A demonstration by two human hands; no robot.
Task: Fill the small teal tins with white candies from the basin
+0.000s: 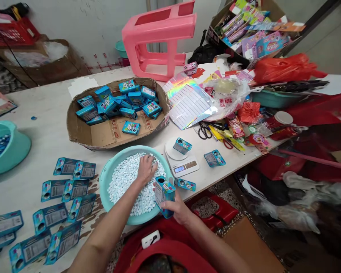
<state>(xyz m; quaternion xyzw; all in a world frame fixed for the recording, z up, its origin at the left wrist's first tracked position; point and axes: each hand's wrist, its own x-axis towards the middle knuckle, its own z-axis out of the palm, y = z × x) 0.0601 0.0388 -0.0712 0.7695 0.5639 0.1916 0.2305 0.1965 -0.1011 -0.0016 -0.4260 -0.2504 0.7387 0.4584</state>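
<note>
My left hand (146, 168) is down in a turquoise basin (102, 185), its fingers curled into a heap of small white candies (125, 178). Some fingertips are hidden among the candies. Over the basin's right rim, my right hand (179, 208) grips a blue candy box (164, 194), held upright with a round dark hole in its top. Just beyond that box, a small white scale (184, 167) with a lit display carries another blue box (182, 145). One blue box (186, 184) lies in front of the scale, and another box (215, 158) is to its right.
Behind the basin stands a cut-down cardboard box (99, 136) of blue boxes. Several filled-looking rows of blue boxes (53, 214) lie left. A second turquoise basin (19, 148) sits far left. Scissors (205, 131), silvery sheets (187, 102) and a pink stool (159, 34) are further back.
</note>
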